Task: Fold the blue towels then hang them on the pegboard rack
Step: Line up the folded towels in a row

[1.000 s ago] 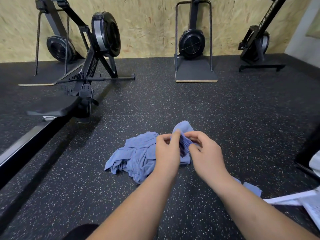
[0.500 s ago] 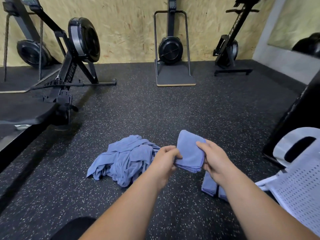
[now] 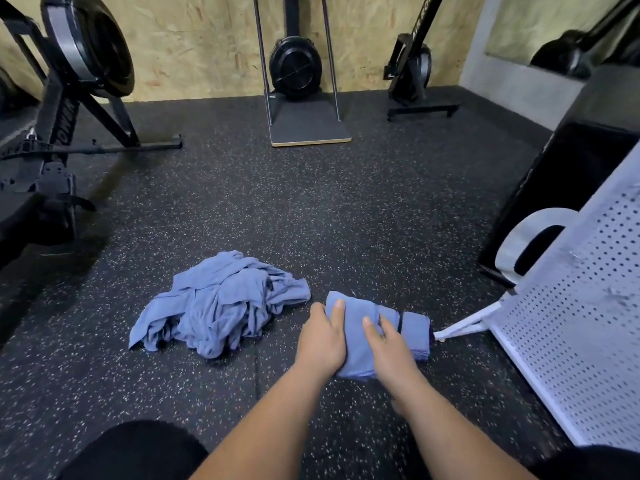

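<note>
Pressing the fold flat looks like the step in hand, says the first watcher. Both palms lie on a folded blue towel (image 3: pixel 357 355) on the rubber floor (image 3: pixel 346 220), near the person. The left hand (image 3: pixel 323 336) covers its left edge and the right hand (image 3: pixel 388 344) its right side. The fingers of both are straight, with nothing pinched or curled round.

And the other towels? asks the second.

A crumpled pile of blue towels (image 3: pixel 221 306) sits just to the left, a little apart. Just beside the pressed towel on the right lies another folded stack (image 3: pixel 415 336). How many it holds cannot be told.

So the folding is partly done and the hanging not begun?

That is the reading. The white pegboard rack (image 3: pixel 571 323) stands tilted on the right, its leg reaching nearly to the folded stack, and no towel hangs on the part in view.

And the next move?

Probably lifting both hands and drawing one towel from the pile, then finding its corners to spread it square. If hanging comes first, the folded towel wants a grip along its edges, so the fold does not fall open on the way to the rack.
</note>
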A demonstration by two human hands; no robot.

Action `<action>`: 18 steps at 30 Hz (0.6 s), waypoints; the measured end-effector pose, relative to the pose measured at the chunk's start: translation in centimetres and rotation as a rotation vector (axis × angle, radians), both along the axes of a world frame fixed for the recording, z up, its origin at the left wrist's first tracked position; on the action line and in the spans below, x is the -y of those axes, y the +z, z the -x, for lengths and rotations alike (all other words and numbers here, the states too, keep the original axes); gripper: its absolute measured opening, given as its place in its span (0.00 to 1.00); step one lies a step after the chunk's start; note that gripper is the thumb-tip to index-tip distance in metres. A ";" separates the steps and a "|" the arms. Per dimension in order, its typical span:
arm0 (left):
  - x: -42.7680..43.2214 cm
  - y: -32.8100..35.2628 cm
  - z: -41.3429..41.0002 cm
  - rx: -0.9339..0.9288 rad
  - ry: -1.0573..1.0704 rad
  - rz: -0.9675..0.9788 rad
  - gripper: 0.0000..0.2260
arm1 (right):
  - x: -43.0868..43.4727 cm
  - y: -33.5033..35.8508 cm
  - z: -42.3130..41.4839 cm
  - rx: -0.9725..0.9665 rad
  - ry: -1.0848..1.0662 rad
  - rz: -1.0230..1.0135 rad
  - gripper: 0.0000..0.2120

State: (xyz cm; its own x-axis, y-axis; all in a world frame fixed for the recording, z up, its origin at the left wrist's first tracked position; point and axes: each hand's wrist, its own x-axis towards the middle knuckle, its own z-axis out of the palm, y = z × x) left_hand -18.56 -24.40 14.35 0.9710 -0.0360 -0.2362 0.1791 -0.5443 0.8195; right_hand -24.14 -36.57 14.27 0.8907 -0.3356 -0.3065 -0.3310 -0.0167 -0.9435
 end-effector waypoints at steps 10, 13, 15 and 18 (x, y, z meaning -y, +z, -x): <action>3.0 -7.8 -1.5 -0.140 0.037 0.001 0.21 | 2.5 -8.4 -1.0 -0.156 -0.088 0.149 0.04; 3.3 -9.9 -3.6 -0.235 0.025 0.038 0.21 | 3.5 -10.1 -2.2 -0.215 -0.092 0.015 0.13; 3.6 -11.7 -4.9 -0.275 -0.020 0.067 0.19 | 4.3 -11.4 -3.1 -0.246 -0.102 0.017 0.15; 4.1 -14.4 -6.3 -0.325 -0.122 0.153 0.26 | 5.5 -13.8 -4.7 -0.280 -0.115 0.044 0.16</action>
